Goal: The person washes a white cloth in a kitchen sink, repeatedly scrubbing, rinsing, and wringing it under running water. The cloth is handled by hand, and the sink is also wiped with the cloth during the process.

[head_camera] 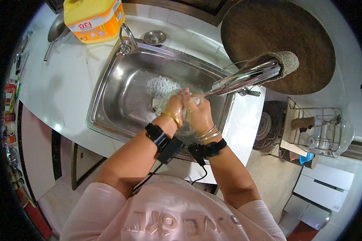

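Note:
My left hand (177,106) and my right hand (197,110) meet over the stainless steel sink (120,99), both gripping a wet whitish cloth (163,102) between them. Part of the cloth hangs out to the left of my left hand, near the drain; the rest is hidden by my fingers. Water from the chrome faucet (247,78) runs onto my right hand. White suds (161,86) lie in the basin just beyond the cloth.
A yellow detergent jug (93,18), a metal ladle (55,33) and a small steel dish (154,37) stand behind or left of the sink. A large round wooden board (280,36) leans at the back right, near a wire rack (316,126) and a gas burner (265,125).

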`<action>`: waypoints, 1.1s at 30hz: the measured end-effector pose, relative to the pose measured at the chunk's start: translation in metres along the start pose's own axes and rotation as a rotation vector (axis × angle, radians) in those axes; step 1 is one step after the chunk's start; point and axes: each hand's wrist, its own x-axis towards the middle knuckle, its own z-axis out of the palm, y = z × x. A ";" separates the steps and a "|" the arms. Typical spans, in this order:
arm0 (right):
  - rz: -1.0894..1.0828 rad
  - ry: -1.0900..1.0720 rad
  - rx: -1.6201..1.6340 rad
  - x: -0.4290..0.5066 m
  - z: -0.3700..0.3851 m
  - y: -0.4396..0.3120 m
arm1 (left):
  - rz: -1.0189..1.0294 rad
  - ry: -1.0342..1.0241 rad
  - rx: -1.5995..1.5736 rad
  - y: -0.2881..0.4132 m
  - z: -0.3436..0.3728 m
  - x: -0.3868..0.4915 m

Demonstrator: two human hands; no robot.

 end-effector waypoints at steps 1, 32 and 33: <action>0.159 -0.154 0.005 -0.003 -0.001 -0.001 | -0.063 -0.064 -0.056 0.004 -0.002 -0.004; 0.301 0.038 0.252 0.002 -0.012 0.002 | 0.070 -0.106 -0.007 -0.014 0.004 -0.015; 0.338 0.068 0.231 -0.003 -0.010 0.001 | 0.107 -0.138 -0.046 -0.013 0.004 -0.012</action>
